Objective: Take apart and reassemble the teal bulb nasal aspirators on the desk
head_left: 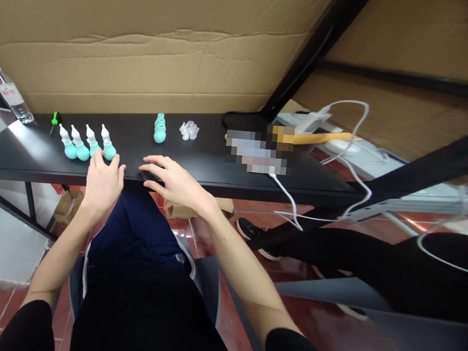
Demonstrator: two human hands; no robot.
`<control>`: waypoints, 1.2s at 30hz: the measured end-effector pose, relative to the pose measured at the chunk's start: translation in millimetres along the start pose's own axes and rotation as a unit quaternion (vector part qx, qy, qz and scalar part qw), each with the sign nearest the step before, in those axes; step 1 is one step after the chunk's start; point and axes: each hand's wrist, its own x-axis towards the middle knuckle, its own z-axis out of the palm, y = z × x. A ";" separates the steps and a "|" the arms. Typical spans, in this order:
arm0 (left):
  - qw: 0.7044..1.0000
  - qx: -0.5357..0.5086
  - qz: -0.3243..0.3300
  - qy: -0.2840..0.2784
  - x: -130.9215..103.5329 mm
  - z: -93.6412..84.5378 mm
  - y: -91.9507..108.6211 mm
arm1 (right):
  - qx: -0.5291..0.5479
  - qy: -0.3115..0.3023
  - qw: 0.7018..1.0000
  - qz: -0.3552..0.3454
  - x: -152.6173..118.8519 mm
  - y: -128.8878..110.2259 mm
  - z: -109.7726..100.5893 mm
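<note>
Several bulb nasal aspirators [109,151], each a teal bulb with a clear pointed tip, lie in a row at the left of the black table [202,164]. My left hand [104,180] is at the near side of the two rightmost ones, fingers apart; its fingertips overlap their bulbs, and I cannot tell whether they touch. My right hand [168,178] hovers at the table's front edge, open and holding nothing. Beyond it a short line of teal bulbs [159,133] without tips stands near a small cluster of clear plastic tips [189,130].
A water bottle [11,95] and a green-handled screwdriver [55,120] are at the far left. To the right lie a blurred-out device [256,153] with a white cable [287,194] and a yellow-orange object [323,138]. Cardboard [155,43] backs the table. Another person's black-clad leg [334,247] extends at right.
</note>
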 end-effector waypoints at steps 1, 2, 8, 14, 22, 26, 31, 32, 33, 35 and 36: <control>1.000 -0.002 0.001 0.003 -0.2 0.8 -0.3 | 0.001 0.000 1.000 0.000 -0.1 0.3 0.1; 1.000 -0.003 0.001 0.006 -0.4 1.5 -0.5 | 0.003 0.000 1.000 0.000 -0.2 0.6 0.2; 1.000 0.010 0.000 0.004 -0.8 1.2 0.7 | 0.005 0.003 1.000 0.000 -0.5 0.5 0.5; 1.000 0.000 0.002 -0.008 0.3 -1.0 -0.1 | 0.000 0.000 1.000 0.000 0.2 -0.3 -0.2; 1.000 -0.021 -0.007 -0.021 1.3 -0.6 -2.7 | 0.008 0.001 1.000 -0.001 -0.8 0.4 -1.1; 0.999 -0.023 -0.004 -0.026 1.4 -1.4 -4.2 | 0.012 0.002 1.000 0.004 -0.7 -1.2 -2.1; 1.000 -0.021 0.000 -0.014 0.7 -0.8 -5.6 | -0.032 0.039 0.998 0.046 -5.1 6.7 -9.3; 1.000 -0.022 -0.001 -0.011 0.5 -0.2 -5.9 | -0.046 0.055 0.996 0.061 -6.6 11.2 -12.2; 1.000 -0.023 -0.001 -0.009 0.4 0.6 -6.3 | -0.057 0.071 0.993 0.078 -7.8 16.6 -15.6; 1.000 -0.028 0.003 -0.005 0.2 2.6 -7.1 | -0.076 0.096 0.987 0.109 -7.4 29.3 -23.3; 1.000 -0.030 0.005 -0.002 0.1 3.6 -7.3 | -0.084 0.102 0.984 0.119 -4.9 35.9 -27.1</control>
